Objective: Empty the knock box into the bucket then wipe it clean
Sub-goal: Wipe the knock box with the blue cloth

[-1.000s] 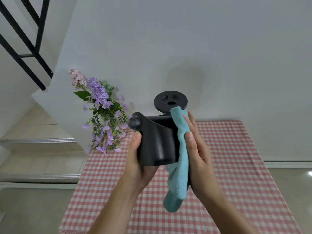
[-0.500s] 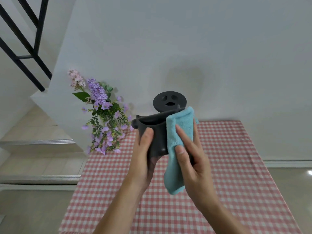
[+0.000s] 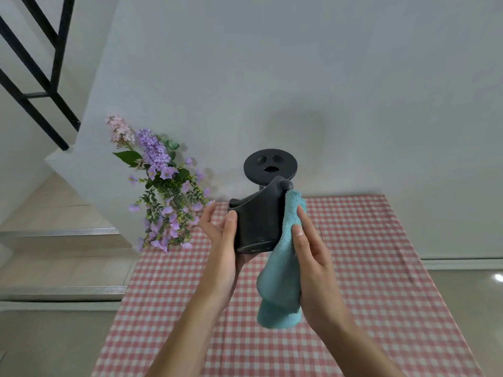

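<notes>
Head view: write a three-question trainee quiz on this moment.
1. True or false: the black plastic knock box stands on the red-checked tablecloth.
2. Which hand presses the teal microfibre cloth to the box: A left hand, B right hand?
3. Fill in: the purple flower spray lies to the box's ____.

Key: 1 false, it is held up; 2 B; 3 left.

Knock box (image 3: 257, 221) black; cloth (image 3: 280, 270) teal; tablecloth (image 3: 367, 268) red-white gingham; flowers (image 3: 160, 175) purple, pink; wall (image 3: 299, 77) white.
</notes>
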The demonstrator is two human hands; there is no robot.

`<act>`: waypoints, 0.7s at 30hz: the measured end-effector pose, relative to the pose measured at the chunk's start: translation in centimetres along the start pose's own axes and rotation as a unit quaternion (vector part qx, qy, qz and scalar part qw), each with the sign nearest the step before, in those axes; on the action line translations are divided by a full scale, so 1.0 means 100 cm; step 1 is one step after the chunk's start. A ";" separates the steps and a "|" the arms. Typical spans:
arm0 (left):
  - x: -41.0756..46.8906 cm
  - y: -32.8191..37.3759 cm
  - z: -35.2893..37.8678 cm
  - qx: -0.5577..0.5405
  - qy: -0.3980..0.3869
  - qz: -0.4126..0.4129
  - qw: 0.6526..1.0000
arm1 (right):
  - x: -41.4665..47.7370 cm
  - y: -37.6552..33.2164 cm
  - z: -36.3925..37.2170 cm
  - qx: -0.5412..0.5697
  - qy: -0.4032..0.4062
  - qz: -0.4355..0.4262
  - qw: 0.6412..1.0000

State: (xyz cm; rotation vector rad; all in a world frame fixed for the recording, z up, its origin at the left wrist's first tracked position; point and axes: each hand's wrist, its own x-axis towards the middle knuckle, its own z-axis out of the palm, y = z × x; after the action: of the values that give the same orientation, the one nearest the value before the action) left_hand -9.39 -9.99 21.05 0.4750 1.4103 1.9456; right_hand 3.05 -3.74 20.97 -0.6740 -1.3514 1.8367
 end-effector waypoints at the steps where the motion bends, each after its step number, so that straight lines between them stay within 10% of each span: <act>1: 0.000 0.000 -0.001 0.024 -0.005 0.010 1.000 | -0.001 0.001 -0.001 -0.011 0.004 -0.003 1.000; 9: -0.004 0.002 0.006 0.158 -0.064 0.063 0.983 | -0.001 0.002 -0.005 -0.046 -0.018 -0.072 0.996; 21: -0.008 -0.007 -0.005 0.012 -0.145 -0.032 0.989 | 0.026 -0.024 -0.014 0.019 -0.050 -0.006 0.999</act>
State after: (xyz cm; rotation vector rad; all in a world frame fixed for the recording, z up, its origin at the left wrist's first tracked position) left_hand -9.01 -10.77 20.33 0.6860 1.2478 1.7301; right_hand 3.22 -0.46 22.91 -0.5590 -1.3775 1.9045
